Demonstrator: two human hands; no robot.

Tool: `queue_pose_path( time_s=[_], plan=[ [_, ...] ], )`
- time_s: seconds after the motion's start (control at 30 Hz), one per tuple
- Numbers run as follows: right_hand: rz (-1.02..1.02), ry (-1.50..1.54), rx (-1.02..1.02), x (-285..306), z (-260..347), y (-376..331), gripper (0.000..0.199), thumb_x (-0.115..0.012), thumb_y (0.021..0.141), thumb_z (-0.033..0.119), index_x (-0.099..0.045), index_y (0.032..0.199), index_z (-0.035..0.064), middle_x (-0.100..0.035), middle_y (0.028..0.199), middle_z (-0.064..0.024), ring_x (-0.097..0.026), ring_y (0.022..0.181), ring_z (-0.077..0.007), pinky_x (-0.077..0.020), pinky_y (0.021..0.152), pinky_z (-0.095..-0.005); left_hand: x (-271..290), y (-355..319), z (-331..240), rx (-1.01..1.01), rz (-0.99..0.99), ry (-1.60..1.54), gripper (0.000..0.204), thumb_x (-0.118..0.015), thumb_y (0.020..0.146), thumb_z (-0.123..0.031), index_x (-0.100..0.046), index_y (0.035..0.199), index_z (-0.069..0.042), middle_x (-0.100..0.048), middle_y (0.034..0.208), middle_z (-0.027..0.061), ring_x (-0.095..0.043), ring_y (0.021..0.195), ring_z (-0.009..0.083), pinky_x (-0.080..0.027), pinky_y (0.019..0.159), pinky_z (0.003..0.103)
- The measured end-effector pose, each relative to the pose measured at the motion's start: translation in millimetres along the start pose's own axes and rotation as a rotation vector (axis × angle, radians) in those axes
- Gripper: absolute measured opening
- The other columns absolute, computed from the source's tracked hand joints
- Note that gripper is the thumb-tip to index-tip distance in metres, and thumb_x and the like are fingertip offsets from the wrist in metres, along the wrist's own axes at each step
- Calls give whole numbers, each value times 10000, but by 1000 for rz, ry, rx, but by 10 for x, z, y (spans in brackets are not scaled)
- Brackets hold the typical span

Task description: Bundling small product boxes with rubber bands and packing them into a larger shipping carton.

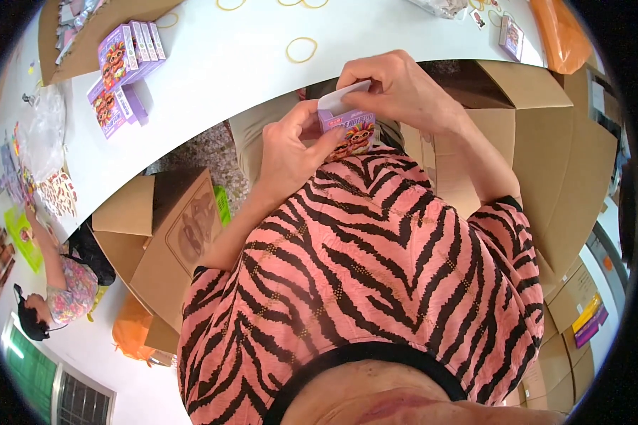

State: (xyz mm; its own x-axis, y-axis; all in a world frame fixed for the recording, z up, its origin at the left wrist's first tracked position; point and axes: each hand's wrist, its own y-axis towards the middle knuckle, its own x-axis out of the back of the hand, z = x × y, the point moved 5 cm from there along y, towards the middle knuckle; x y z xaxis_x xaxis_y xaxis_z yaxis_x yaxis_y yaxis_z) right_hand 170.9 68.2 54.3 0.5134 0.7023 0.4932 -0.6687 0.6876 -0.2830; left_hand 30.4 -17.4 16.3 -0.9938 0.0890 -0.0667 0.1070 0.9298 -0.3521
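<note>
A small purple carton (359, 132) with colourful printed figures is held upright close to my body, just off the table's near edge. Its top is open, and a white inner flap stands up. My left hand (290, 150) is closed around the carton's left side, the thumb across its printed front. At the top right, my right hand (403, 91) has its fingers bent in at the flap and rim, pinching there. The carton's inside cannot be seen.
On the white table (227, 64) lie stacked purple cartons (124, 57), a flattened carton (110, 110) and rubber bands (301, 50). Large cardboard boxes (163, 234) stand at both sides below the edge. An orange bag (561, 35) hangs far right. Another person (67, 290) works at left.
</note>
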Motion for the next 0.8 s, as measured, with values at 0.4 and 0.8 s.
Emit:
queue_pose_path(
  time_s=[0.4,0.8],
  plan=[
    [83,-435,450,26,112,141,63,-635,761,78,-615,803,36,-606,761,-59,-605,686,-257,-482,590,-370,-17,134,-96,2,56,175,303,-682,784,-57,-602,1045,73,-699,869,120,-649,717,111,-537,660,249],
    [110,382,67,-76,-232,-126,263,-622,864,116,-647,1104,11,-668,1006,-91,-617,919,-151,-490,822,-277,81,116,56,20,67,-6,341,-698,802,-79,-583,1094,52,-681,957,112,-640,822,110,-539,753,249]
  ],
)
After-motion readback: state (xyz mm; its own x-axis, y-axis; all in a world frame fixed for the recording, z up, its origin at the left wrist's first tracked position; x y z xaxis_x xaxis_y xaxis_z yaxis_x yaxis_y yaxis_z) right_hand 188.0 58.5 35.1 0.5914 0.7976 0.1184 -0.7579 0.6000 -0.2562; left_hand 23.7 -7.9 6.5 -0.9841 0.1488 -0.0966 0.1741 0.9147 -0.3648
